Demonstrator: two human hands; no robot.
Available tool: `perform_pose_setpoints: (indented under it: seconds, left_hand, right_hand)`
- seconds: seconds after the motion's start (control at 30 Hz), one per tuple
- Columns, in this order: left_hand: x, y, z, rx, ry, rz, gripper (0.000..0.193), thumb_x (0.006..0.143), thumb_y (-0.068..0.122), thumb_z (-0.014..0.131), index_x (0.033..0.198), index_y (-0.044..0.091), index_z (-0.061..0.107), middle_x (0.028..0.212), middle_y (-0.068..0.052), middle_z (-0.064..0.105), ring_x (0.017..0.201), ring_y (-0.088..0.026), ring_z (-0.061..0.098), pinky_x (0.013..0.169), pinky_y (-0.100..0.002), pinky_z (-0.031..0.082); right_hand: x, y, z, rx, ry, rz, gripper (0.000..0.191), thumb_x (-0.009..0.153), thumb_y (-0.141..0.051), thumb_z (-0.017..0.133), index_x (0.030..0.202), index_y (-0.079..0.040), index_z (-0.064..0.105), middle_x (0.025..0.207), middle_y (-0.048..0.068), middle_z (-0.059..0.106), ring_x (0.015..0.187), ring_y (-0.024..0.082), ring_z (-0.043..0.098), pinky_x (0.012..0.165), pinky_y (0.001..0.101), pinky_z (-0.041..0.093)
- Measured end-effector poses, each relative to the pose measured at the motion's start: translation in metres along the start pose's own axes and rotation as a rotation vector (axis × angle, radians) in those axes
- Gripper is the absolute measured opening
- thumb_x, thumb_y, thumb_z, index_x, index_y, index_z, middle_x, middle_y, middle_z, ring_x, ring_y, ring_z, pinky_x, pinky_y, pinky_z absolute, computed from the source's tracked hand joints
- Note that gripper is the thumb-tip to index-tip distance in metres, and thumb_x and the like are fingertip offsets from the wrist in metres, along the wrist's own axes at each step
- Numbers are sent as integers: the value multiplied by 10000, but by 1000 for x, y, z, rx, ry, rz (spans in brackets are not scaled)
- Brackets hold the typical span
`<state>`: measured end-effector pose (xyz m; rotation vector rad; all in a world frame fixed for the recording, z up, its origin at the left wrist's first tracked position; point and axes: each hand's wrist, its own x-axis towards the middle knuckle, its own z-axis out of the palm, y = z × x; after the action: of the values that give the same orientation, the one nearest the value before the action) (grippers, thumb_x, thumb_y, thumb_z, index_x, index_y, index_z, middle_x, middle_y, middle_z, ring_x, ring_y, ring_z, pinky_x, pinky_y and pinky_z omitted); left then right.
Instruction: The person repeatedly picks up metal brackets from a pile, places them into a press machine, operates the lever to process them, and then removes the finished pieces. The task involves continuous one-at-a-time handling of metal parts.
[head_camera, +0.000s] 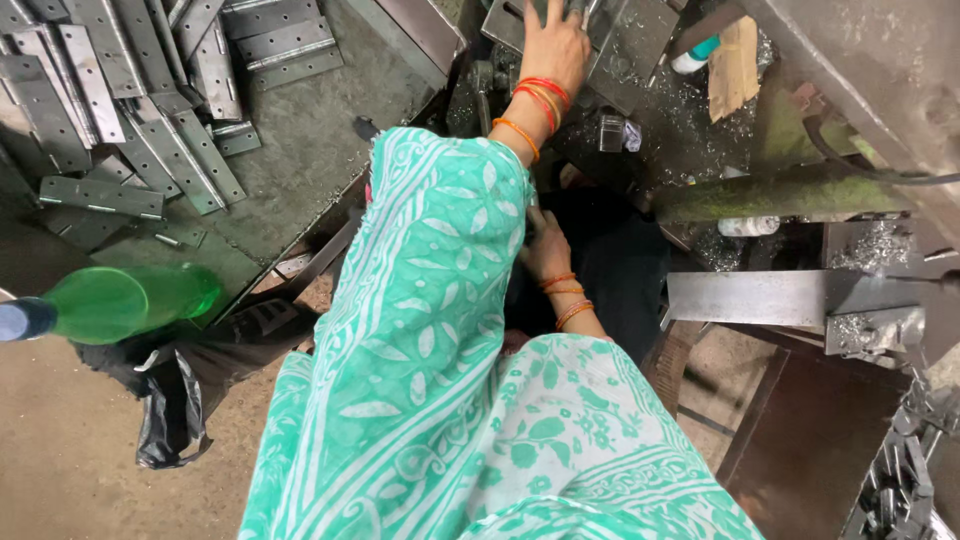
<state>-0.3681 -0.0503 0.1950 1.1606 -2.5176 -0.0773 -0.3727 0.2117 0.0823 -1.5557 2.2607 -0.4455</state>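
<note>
Metal plate on the machine bed at the top is where our left hand presses, fingers spread on its edge, shavings strewn around it. Our right hand sits low by our lap, and we cannot tell how its fingers lie. Hinges pile at left near a green bottle.

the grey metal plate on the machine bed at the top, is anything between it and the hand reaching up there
Nothing visible does. The left hand with red and orange bangles already rests on the flat grey metal plate, fingers on its edge. The right hand sits lower, partly hidden behind the green patterned cloth.
</note>
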Motion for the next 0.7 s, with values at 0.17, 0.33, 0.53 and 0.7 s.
perform_pose_setpoints:
  seconds: [0.17, 0.33, 0.53, 0.7]
  left_hand:
    - [-15, -10, 16, 43, -9, 9, 433, 946, 279, 517, 1322, 115, 655, 1425, -44, 580, 1444, -387, 279, 1090, -781, 208]
    - [-2, -10, 23, 12, 29, -41, 470, 959, 272, 498, 1371, 102, 649, 1395, -59, 586, 1450, -387, 263, 1096, -808, 154]
    - [16, -8, -1, 39, -43, -72, 360, 972, 245, 490, 1209, 134, 737, 1402, -56, 582, 1449, -350, 303, 1110, -786, 155]
    - [17, -4, -16, 32, 32, -76, 331, 951, 236, 516, 1159, 147, 758, 1383, -38, 591, 1360, -293, 398, 1066, -733, 259]
  right_hand:
    - [5, -23, -33, 34, -14, -25, 576, 779, -264, 803, 1317, -158, 627, 1159, 206, 655, 1029, 428, 658, 831, 504, 561]
    - [31, -37, -89, -76, -97, -69, 548, 839, -288, 762, 1309, -51, 611, 1150, 252, 675, 1072, 448, 650, 889, 518, 544]
    - [33, -34, -76, -160, -83, -23, 500, 825, -260, 723, 1285, -87, 627, 1192, 233, 659, 1060, 457, 650, 849, 533, 552]
    - [2, -18, -8, 25, 110, -41, 476, 901, -331, 694, 1332, -145, 612, 1259, 182, 643, 1044, 455, 663, 807, 540, 566]
